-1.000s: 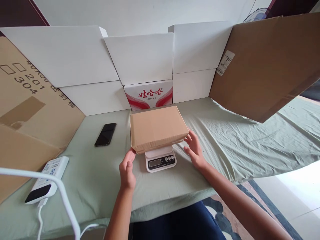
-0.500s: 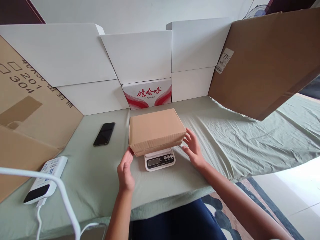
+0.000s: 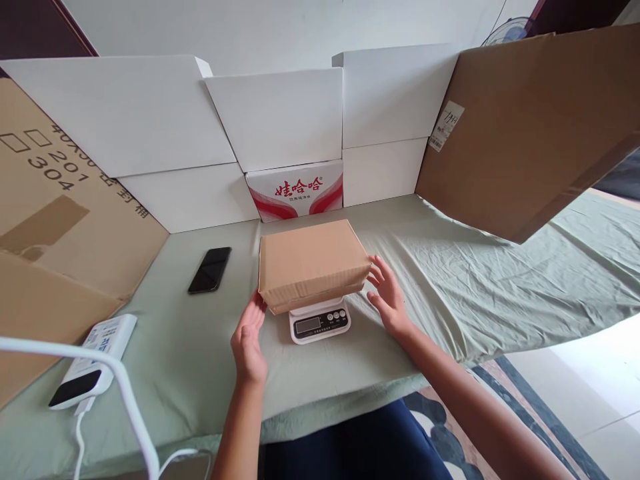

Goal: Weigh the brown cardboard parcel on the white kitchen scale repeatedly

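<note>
A plain brown cardboard box (image 3: 310, 261) rests on a small white digital scale (image 3: 320, 321) in the middle of the green-covered table. My left hand (image 3: 249, 339) is open beside the box's near left corner, its fingertips at or just off the edge. My right hand (image 3: 387, 293) is open at the box's right side, fingers spread, fingertips close to the box. Neither hand grips anything. The scale's display faces me below the box.
A black phone (image 3: 210, 269) lies left of the box. A white power bank (image 3: 95, 360) with a white cable (image 3: 125, 400) sits at the near left. White boxes (image 3: 275, 113), a red-printed carton (image 3: 295, 190) and large brown cardboard sheets (image 3: 525, 127) wall the back and sides.
The box has shifted slightly on the scale and both hands have eased a little away from its sides. The view has barely moved.
</note>
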Demonstrator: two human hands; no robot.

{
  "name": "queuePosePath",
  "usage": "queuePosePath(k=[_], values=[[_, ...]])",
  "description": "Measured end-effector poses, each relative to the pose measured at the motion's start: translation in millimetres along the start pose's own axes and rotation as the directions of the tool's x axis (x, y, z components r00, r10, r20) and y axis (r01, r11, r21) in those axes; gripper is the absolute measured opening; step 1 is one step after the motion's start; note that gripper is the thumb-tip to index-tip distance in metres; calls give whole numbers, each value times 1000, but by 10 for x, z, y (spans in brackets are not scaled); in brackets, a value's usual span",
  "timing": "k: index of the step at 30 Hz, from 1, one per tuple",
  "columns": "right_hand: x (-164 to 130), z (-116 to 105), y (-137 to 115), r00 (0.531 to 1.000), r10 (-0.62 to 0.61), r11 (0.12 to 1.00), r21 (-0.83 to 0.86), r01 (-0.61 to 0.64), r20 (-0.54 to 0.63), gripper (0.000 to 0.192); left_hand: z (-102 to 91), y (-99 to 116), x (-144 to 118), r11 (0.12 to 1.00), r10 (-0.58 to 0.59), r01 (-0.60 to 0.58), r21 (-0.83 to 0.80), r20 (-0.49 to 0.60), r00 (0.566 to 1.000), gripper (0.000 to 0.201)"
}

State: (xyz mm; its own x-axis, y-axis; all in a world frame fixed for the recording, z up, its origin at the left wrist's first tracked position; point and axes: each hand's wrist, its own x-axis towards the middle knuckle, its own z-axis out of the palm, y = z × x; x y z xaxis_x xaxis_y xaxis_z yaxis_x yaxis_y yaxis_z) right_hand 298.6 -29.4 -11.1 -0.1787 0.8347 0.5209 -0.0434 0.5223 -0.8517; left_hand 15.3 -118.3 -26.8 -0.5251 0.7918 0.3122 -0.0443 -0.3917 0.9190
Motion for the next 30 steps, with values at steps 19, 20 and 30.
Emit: queuePosePath(k=[19, 20, 30], values=[[-45, 19, 75, 998, -40, 997, -60, 43, 51, 66, -44, -140, -12, 998, -53, 52, 42, 22, 998, 70], [-55, 26, 79, 998, -31, 998, -48, 34, 51, 66, -43, -144, -13, 998, -52, 51, 44, 28, 998, 70], [766, 169, -34, 991, -128, 985, 112, 133, -47, 68, 393, 35, 886, 1000, 13, -13, -20, 21, 1000, 63]])
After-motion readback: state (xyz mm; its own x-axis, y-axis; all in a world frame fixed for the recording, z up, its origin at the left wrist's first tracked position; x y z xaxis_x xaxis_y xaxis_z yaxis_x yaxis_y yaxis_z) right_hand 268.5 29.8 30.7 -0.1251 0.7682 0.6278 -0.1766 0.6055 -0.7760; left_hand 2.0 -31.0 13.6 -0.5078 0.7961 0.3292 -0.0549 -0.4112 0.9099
